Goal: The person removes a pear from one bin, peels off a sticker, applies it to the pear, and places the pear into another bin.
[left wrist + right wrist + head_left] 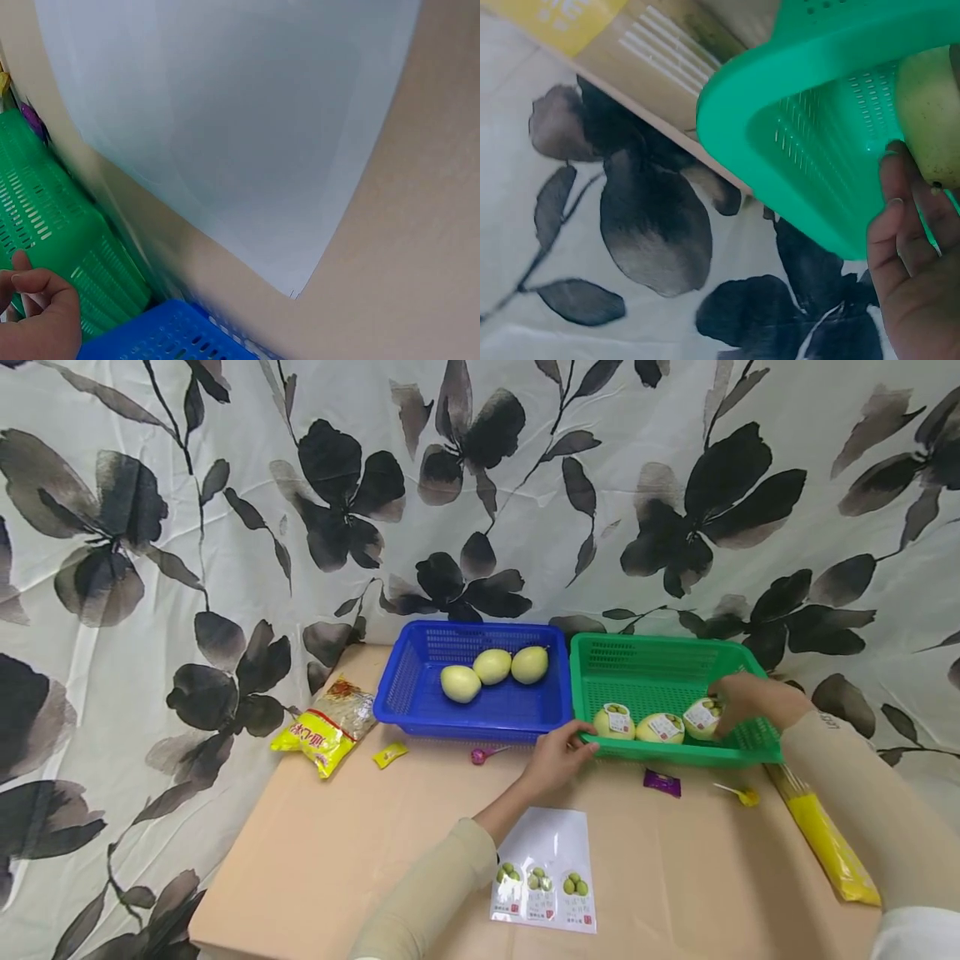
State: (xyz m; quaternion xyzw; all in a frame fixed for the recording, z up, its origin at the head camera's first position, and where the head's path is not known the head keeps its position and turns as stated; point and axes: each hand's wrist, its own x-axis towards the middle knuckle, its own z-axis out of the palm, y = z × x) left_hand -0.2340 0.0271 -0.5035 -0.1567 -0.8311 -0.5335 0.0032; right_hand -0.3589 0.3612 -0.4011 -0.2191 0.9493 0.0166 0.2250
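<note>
Three pale yellow-green pears with white labels lie along the near side of the green basket (652, 652). My right hand (753, 700) holds the rightmost labelled pear (702, 717) inside that basket, fingers along its side. In the right wrist view, the pear's speckled skin (928, 112) shows beside my bent fingers (900, 225). My left hand (557, 755) grips the green basket's near left corner, with thumb and fingers at the rim in the left wrist view. A sheet of pear-picture labels (544, 835) lies below it on the table.
A blue basket (427, 714) with three unlabelled pears (492, 667) stands left of the green one. Nearby are a yellow snack bag (322, 731), a yellow wrapper (390, 754), a pink lollipop (478, 757), a purple candy (662, 782), a yellow lollipop (747, 797) and a long yellow packet (832, 847).
</note>
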